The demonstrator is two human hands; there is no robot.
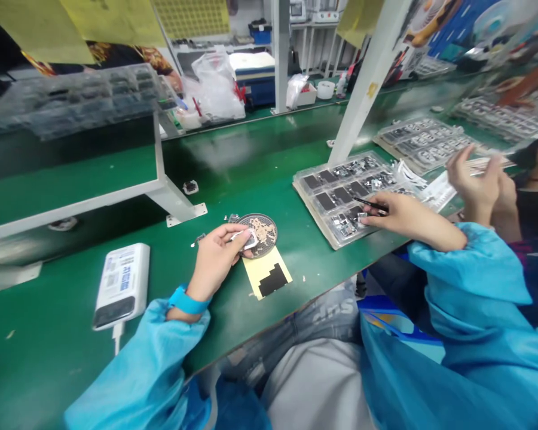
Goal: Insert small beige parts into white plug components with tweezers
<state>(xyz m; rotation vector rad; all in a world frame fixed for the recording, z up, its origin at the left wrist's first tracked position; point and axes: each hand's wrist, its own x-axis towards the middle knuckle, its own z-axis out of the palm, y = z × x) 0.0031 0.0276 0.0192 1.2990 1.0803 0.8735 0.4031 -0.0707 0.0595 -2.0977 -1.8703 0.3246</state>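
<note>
My left hand (217, 254) pinches a small white rounded-square casing (251, 239) above a round grey perforated dish (272, 226). Light tan bits lie in the dish. A yellow sheet (251, 273) with black patches sticks out from under it. Over on the right, my right hand (406, 216) is closed around slim black tweezers (373, 205), above the near right part of a clear compartment tray (325, 222). Dark rectangular pieces and small silvery parts fill its compartments. A small shiny piece shows at my right fingertips; whether they grip it, I cannot tell.
A white power bank (124, 280) with a cable lies at the left. A raised shelf (116, 185) with stacked trays stands behind it. A slanted white post (363, 89) rises behind the parts tray. A co-worker's hands (479, 185) are close on the right, near more trays (424, 140).
</note>
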